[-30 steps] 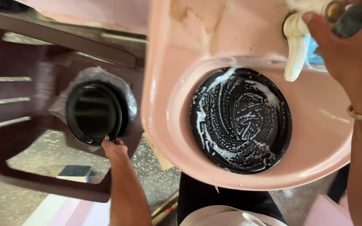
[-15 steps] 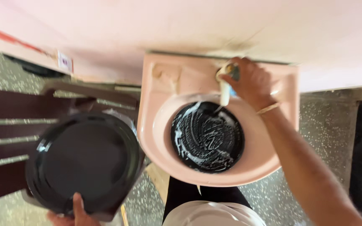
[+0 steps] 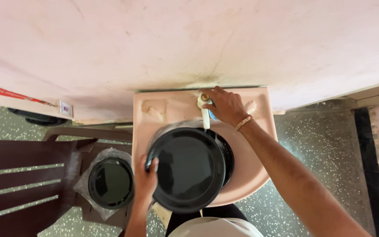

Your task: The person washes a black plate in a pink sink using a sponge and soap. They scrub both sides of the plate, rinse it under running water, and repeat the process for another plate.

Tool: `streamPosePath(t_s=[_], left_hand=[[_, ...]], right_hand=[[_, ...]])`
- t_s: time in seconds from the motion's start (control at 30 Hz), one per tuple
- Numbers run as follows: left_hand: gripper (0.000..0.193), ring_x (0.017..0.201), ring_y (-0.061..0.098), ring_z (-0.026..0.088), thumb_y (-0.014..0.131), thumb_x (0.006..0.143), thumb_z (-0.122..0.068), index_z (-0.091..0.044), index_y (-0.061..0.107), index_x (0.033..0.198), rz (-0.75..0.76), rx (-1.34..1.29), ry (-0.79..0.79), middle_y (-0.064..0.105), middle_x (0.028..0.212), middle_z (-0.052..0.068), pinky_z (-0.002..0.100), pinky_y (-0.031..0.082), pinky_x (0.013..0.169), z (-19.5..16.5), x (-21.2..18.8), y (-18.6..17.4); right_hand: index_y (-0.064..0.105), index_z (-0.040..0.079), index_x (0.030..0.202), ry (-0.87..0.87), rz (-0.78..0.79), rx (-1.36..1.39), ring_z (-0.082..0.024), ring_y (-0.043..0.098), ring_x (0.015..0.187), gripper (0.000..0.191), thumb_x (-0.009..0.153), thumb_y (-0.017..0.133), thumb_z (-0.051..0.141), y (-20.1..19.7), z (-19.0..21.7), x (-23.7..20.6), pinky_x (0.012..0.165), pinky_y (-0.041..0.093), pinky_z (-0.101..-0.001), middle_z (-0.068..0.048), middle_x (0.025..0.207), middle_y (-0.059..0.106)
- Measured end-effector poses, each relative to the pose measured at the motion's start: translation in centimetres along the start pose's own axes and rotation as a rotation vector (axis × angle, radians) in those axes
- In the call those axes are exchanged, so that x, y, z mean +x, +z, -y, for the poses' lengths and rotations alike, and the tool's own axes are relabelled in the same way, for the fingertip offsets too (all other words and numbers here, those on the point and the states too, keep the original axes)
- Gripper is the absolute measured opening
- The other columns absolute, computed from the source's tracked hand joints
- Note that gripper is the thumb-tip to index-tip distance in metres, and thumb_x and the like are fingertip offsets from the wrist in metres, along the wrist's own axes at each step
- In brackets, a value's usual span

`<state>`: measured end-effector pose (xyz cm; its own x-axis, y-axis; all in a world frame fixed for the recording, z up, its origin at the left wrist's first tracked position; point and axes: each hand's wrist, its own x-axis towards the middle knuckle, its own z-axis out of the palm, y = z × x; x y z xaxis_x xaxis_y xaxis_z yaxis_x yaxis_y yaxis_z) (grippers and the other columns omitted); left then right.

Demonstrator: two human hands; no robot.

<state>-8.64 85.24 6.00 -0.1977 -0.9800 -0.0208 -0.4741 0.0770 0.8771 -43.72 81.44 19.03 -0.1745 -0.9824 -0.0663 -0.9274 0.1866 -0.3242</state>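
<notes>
My left hand (image 3: 145, 181) grips the left rim of a large black plate (image 3: 187, 169) and holds it over the pink wash basin (image 3: 251, 166). Under it, at its right edge, part of another black plate (image 3: 229, 153) shows inside the basin. My right hand (image 3: 226, 105) rests on the white tap (image 3: 204, 109) at the back of the basin, fingers wrapped round its handle. A smaller black plate (image 3: 110, 182) sits on a sheet of clear plastic on the dark brown chair (image 3: 23, 175) to the left.
A pink wall (image 3: 189, 39) rises right behind the basin. Speckled stone floor (image 3: 321, 145) lies to the right of the basin. A dark round object (image 3: 38, 117) sits at the wall's foot on the left.
My left hand has carried the large black plate from above the chair to over the basin, covering the soapy plate there. The right hand stays at the tap. The view has pulled back.
</notes>
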Motion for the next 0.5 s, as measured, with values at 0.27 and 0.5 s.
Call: streamPosePath(t_s=[0.27, 0.5], left_hand=[[0.026, 0.069, 0.05, 0.014, 0.067, 0.098, -0.028, -0.003, 0.065, 0.105, 0.268, -0.263, -0.387, 0.055, 0.076, 0.004, 0.034, 0.044, 0.065, -1.3, 2.7, 5.7], [0.024, 0.062, 0.041, 0.01, 0.068, 0.1, -0.022, -0.001, 0.06, 0.091, 0.323, -0.363, -0.301, 0.046, 0.069, -0.001, 0.032, 0.038, 0.056, -2.3, 4.0, 7.8]], right_hand=[[0.063, 0.027, 0.136, -0.136, -0.02, -0.047, -0.027, 0.07, 0.076, 0.05, 0.087, 0.075, 0.028, -1.2, 0.2, -0.4, 0.057, 0.055, -0.0425, -0.008, 0.102, 0.065], [0.062, 0.024, 0.134, -0.146, 0.061, -0.18, -0.027, 0.069, 0.066, 0.048, 0.089, 0.074, 0.033, -1.3, 0.0, 0.5, 0.054, 0.052, -0.0416, -0.013, 0.098, 0.064]])
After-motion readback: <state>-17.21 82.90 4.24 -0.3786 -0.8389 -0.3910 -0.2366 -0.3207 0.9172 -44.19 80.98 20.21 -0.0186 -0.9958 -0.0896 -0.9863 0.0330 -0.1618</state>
